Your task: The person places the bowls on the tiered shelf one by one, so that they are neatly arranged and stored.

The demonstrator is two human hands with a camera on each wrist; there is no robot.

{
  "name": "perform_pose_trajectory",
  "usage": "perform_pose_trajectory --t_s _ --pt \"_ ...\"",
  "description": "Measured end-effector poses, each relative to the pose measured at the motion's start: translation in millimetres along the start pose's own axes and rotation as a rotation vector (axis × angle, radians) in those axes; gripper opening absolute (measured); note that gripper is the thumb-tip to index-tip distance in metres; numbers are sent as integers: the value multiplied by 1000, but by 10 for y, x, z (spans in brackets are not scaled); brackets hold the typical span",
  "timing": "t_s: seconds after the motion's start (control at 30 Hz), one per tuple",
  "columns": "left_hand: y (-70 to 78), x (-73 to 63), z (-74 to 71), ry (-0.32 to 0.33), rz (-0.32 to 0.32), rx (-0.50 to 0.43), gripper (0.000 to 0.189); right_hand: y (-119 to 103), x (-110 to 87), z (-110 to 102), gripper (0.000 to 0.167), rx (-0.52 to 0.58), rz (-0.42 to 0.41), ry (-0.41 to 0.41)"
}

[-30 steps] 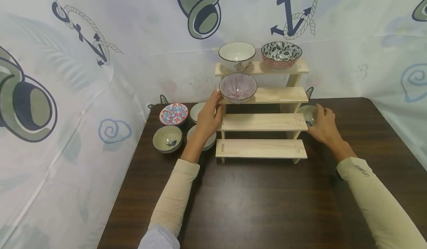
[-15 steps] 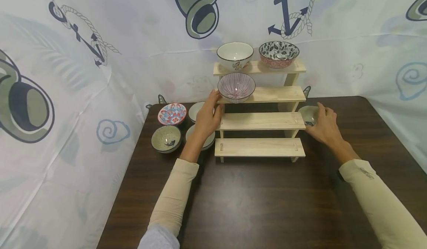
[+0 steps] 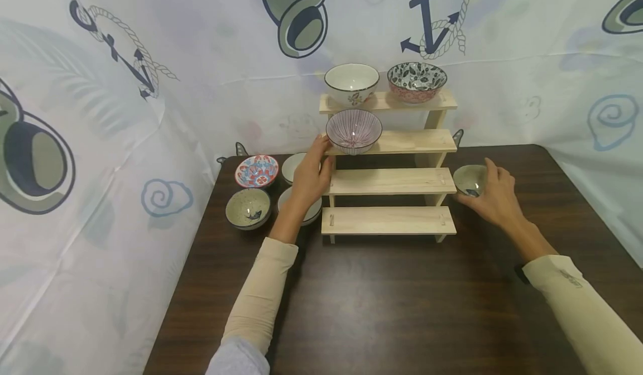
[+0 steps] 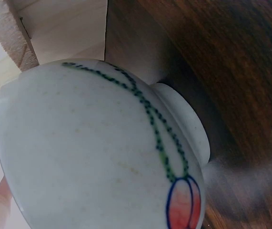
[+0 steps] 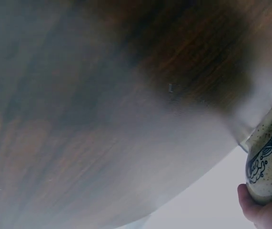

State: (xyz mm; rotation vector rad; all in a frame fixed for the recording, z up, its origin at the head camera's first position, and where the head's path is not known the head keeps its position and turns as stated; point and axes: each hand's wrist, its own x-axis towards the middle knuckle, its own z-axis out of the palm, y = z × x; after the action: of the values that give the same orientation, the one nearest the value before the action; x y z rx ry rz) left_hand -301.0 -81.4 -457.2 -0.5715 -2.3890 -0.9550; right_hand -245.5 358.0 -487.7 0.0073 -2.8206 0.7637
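My left hand grips the left side of a stepped wooden display stand, just below a purple-striped bowl on its second tier from the top. My right hand holds a small grey-green bowl by its side, to the right of the stand. In the right wrist view this bowl shows speckles and a dark blue wave pattern, with fingers against its rim. Whether it touches the table cannot be told. A pale bowl with a red and green motif fills the left wrist view.
On the top tier stand a white bowl and a black-patterned bowl. Left of the stand, a red-and-blue bowl, a speckled bowl and two pale bowls, partly behind the left arm, sit on the dark table. A printed cloth hangs behind.
My right hand has moved the grey-green bowl a little to the right, away from the stand. The left hand stays at the stand's side. The head view has shifted slightly.
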Motion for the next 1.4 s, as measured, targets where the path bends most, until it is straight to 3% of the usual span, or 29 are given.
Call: perform_pose_trajectory --t_s 0.43,0.9,1.4 --pt "-30 -96 -52 -8 -73 -44 43 -38 -172 -92 126 5 -1 7" --pt "-16 -74 -17 -9 -41 -36 42 -23 -513 -240 124 11 -12 73" --pt "-4 9 18 -4 -17 -23 42 -183 -906 -374 127 -11 -4 101"
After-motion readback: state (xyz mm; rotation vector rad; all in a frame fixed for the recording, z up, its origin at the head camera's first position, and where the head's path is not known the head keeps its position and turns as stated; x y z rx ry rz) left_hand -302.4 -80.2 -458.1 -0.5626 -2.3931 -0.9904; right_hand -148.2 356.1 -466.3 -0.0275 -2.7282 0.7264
